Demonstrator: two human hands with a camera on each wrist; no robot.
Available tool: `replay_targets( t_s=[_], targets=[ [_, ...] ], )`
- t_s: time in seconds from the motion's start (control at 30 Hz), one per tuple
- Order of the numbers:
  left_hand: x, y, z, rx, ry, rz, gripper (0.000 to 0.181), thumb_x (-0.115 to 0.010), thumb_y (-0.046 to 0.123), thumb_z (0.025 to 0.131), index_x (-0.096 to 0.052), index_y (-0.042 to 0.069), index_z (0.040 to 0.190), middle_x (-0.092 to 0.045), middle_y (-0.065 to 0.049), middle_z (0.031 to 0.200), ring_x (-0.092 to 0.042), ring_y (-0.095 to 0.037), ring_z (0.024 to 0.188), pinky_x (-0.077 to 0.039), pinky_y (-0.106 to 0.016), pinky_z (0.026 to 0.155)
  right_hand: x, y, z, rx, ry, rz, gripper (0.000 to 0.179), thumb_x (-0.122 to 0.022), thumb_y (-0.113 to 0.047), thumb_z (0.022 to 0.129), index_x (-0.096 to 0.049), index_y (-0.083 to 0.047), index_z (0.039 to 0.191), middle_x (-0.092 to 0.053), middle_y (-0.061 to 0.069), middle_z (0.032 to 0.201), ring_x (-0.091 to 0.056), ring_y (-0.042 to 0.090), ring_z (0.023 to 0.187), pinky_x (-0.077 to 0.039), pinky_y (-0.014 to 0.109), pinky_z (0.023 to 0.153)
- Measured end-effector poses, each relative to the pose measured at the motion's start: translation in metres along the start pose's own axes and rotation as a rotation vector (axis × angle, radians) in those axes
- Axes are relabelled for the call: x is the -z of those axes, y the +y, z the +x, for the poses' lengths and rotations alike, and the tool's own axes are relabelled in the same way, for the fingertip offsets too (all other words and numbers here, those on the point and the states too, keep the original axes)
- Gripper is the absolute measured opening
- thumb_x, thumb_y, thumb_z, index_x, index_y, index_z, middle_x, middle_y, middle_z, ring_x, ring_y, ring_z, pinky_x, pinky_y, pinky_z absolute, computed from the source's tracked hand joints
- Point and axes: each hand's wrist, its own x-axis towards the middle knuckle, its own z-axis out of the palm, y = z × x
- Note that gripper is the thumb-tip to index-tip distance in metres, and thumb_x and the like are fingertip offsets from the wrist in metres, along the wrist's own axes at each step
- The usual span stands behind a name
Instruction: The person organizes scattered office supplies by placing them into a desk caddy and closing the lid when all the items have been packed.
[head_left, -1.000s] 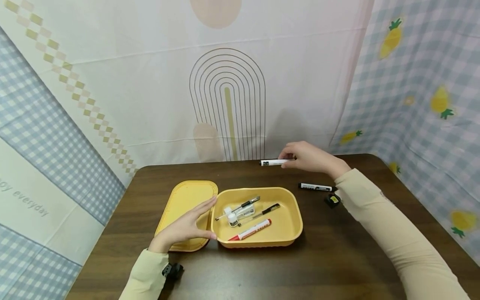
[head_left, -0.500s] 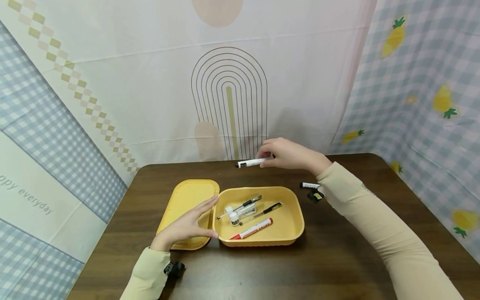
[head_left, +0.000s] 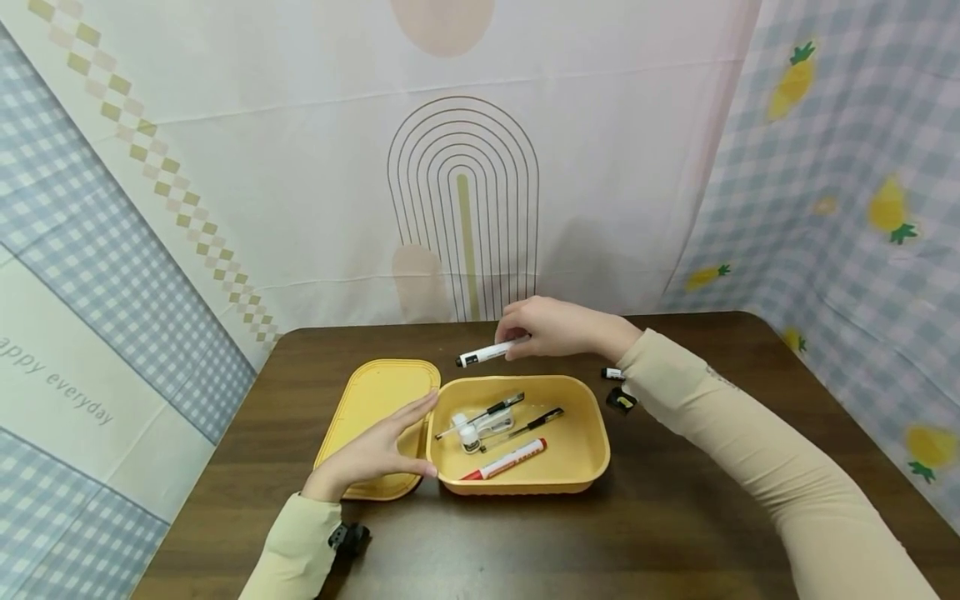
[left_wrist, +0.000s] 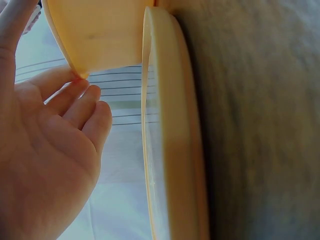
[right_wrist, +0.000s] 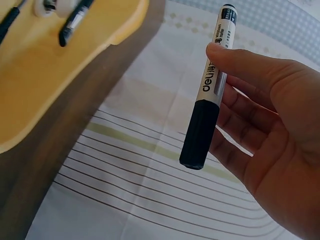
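Note:
Beyond the back rim of the yellow box, my right hand pinches a black-capped whiteboard marker in the air. In the right wrist view the marker lies between thumb and fingers, its black cap pointing down. My left hand spreads thumb and fingers against the box's left side, over the yellow lid; in the left wrist view its fingertips touch the box rim. Inside the box are a red marker, two black pens and small white items, including a little bottle.
Right of the box, a second black marker lies partly hidden behind my right sleeve. The small black object with a yellow patch near it is the right wrist camera. A patterned cloth hangs behind the dark wooden table.
My right hand has carried the black marker leftward, then lower and nearer the back of the box. The left hand has stayed at the box's side.

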Motion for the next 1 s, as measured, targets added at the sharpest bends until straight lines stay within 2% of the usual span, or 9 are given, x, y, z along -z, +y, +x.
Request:
replay_targets(
  t_s=[0.3,0.73,1.0],
  targets=[
    [0.001,-0.002,0.001,0.012,-0.005,-0.006,0.107,-0.085,0.048,0.078,-0.027,0.012,0.161,-0.019,-0.004,0.167,-0.019,-0.027,0.152,-0.023,-0.056,0.118,-0.014,-0.004,0.002,0.024,-0.093,-0.011,0.011,-0.074,-0.018,0.094,-0.075,-0.012,0.102,-0.062,-0.005,0.093,-0.057,0.009,0.083,-0.051,0.028,0.075],
    [0.0,-0.002,0.001,0.014,0.001,-0.015,0.106,-0.085,0.046,0.078,-0.027,0.018,0.161,-0.019,-0.005,0.167,-0.02,-0.027,0.152,-0.023,-0.055,0.118,-0.036,-0.014,0.006,0.041,-0.204,-0.009,0.004,-0.074,-0.018,0.093,-0.074,-0.016,0.097,-0.061,-0.009,0.09,-0.056,0.006,0.081,-0.05,0.025,0.074],
    [-0.001,-0.002,0.001,0.009,-0.001,0.003,0.106,-0.085,0.047,0.078,-0.027,0.015,0.161,-0.019,-0.005,0.167,-0.02,-0.027,0.152,-0.023,-0.055,0.118,-0.049,-0.013,0.004,0.071,-0.223,-0.01,0.003,-0.075,-0.015,0.092,-0.072,-0.017,0.093,-0.06,-0.009,0.087,-0.055,0.004,0.079,-0.049,0.024,0.071]
  ],
)
